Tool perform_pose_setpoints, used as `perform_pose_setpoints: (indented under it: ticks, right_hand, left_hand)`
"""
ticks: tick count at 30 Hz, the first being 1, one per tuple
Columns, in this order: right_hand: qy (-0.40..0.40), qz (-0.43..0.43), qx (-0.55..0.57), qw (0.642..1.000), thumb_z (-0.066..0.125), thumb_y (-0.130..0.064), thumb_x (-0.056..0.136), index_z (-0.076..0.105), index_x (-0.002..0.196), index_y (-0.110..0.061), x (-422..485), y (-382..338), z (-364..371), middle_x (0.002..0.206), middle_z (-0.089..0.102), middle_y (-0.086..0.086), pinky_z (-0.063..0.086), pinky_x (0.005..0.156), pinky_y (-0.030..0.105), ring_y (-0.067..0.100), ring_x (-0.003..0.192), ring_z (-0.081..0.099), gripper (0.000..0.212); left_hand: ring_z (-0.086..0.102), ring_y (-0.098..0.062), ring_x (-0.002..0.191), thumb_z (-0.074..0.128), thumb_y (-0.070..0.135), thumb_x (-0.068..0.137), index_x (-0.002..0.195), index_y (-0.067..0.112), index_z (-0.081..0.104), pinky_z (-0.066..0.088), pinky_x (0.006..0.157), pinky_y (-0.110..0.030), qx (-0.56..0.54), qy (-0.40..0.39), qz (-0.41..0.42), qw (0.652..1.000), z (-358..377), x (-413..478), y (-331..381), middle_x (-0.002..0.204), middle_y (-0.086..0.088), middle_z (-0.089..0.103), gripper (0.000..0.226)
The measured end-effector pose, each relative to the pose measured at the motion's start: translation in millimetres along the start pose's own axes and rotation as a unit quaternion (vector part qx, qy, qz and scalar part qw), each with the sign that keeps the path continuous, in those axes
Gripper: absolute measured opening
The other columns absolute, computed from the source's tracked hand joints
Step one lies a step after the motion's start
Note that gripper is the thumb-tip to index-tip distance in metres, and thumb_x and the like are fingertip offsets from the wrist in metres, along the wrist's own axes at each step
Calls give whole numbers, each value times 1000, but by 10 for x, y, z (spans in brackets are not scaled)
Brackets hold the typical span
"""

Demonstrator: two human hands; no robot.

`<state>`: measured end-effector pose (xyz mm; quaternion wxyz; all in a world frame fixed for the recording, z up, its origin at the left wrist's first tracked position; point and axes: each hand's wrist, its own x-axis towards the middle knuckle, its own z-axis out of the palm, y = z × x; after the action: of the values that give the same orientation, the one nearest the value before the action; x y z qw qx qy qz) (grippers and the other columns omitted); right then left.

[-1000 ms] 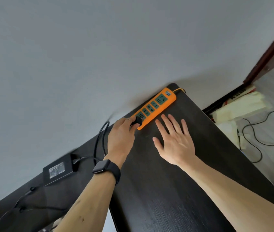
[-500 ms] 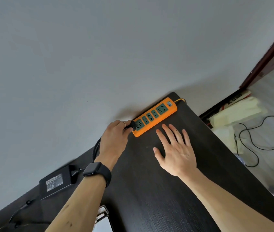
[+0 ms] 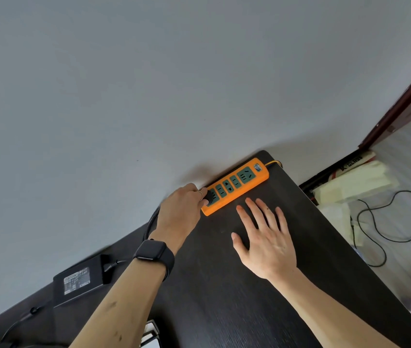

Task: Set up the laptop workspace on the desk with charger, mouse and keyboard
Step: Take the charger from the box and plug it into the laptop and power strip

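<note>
A person's left hand [image 3: 182, 209] grips a black plug [image 3: 209, 195] at the near end of an orange power strip [image 3: 235, 188], fingers [image 3: 200, 194] clamped around the plug body as it sits at the strip's last socket; whether the prongs are fully seated cannot be told. The strip, with green socket faces, lies along the far edge of the dark wood-grain surface [image 3: 224, 285], against a pale grey wall [image 3: 149, 84], its orange cord [image 3: 273, 163] leaving at the corner. The right hand [image 3: 264, 237] rests flat on the surface just beside the strip, fingers spread apart and holding nothing. A black smartwatch [image 3: 154, 252] sits on the left wrist. The laptop charger brick [image 3: 79, 282], label up, lies at the surface's rear edge well left of the strip, a thick black cable [image 3: 153, 219] curving from it toward the left hand. To the right, on the floor, a loose black wire [image 3: 387, 222] loops beside pale yellow folded sheets [image 3: 357, 184]. No container shows its contents clearly here.
</note>
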<state>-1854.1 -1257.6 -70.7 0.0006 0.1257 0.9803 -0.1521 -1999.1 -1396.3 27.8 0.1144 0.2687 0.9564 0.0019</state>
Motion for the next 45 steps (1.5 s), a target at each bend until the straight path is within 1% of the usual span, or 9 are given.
perform_pose_setpoints:
  ticks: [3, 9, 14, 21, 24, 27, 32, 40, 45]
  right_hand:
    - [10, 0, 0, 1000, 40, -62, 92, 47, 148, -25, 18, -1, -4, 156, 42, 4, 25, 119, 55, 26, 146, 35, 67]
    - [11, -1, -3, 1000, 40, -60, 93, 47, 148, -25, 0, -4, -7, 157, 42, 5, 24, 119, 55, 26, 146, 34, 66]
    - [7, 2, 3, 1000, 41, -60, 93, 48, 147, -25, 12, -12, -28, 156, 42, 4, 24, 119, 55, 26, 146, 35, 65]
    - [-3, 1, 10, 1000, 38, -62, 92, 46, 148, -27, 37, 9, -48, 158, 40, 3, 23, 119, 54, 24, 147, 32, 67]
    - [1, 0, 9, 1000, 38, -61, 93, 45, 149, -26, 28, 8, -37, 158, 39, 3, 22, 120, 54, 24, 148, 31, 66]
    - [2, 3, 6, 1000, 38, -60, 94, 44, 149, -25, 15, 2, -29, 159, 38, 4, 21, 120, 54, 25, 148, 30, 66]
    - [7, 1, -4, 1000, 38, -59, 95, 44, 150, -23, -5, 3, -21, 159, 38, 5, 20, 120, 54, 26, 148, 30, 66]
    - [8, -1, -14, 1000, 38, -58, 95, 44, 150, -23, -7, -21, -17, 159, 38, 5, 19, 120, 53, 26, 149, 29, 66]
    - [16, -4, -19, 1000, 38, -58, 95, 45, 149, -22, 10, -15, -22, 159, 38, 6, 20, 120, 54, 26, 148, 31, 66]
  left_hand:
    - [61, -20, 101, 47, 36, 102, 136, 25, 58, 50, 79, -33, 27, -40, 20, 999, -90, 140, -20, 113, 6, 59, 37]
    - [62, -24, 98, 54, 31, 99, 122, 15, 64, 39, 69, -31, 100, -97, 40, 990, -177, 320, 113, 108, -1, 62, 30]
    - [63, -25, 93, 53, 21, 99, 109, 11, 64, 38, 67, -32, 170, -82, 68, 980, -241, 282, 280, 104, -5, 60, 18]
    - [62, -19, 103, 53, 45, 97, 125, 38, 62, 52, 79, -35, 1, -20, -33, 999, -195, 68, -7, 111, 8, 67, 30]
    - [62, -18, 101, 50, 44, 99, 121, 29, 66, 51, 77, -34, -4, 7, -19, 1000, -89, 74, 123, 111, 8, 66, 32]
    - [63, -23, 97, 50, 40, 99, 117, 21, 69, 51, 77, -36, 16, -22, -15, 1000, -69, 167, 203, 106, 1, 67, 32]
    - [64, -22, 97, 59, 39, 95, 115, 20, 71, 55, 82, -37, -43, -25, -43, 998, -86, 197, 174, 107, -1, 70, 30]
    - [63, -25, 100, 57, 36, 96, 117, 19, 69, 53, 82, -39, -87, 0, -76, 993, 32, 104, 194, 110, -1, 68, 30]
    - [63, -26, 98, 52, 35, 99, 118, 18, 66, 49, 76, -36, -44, -7, -50, 998, 20, 129, 194, 109, -2, 66, 29]
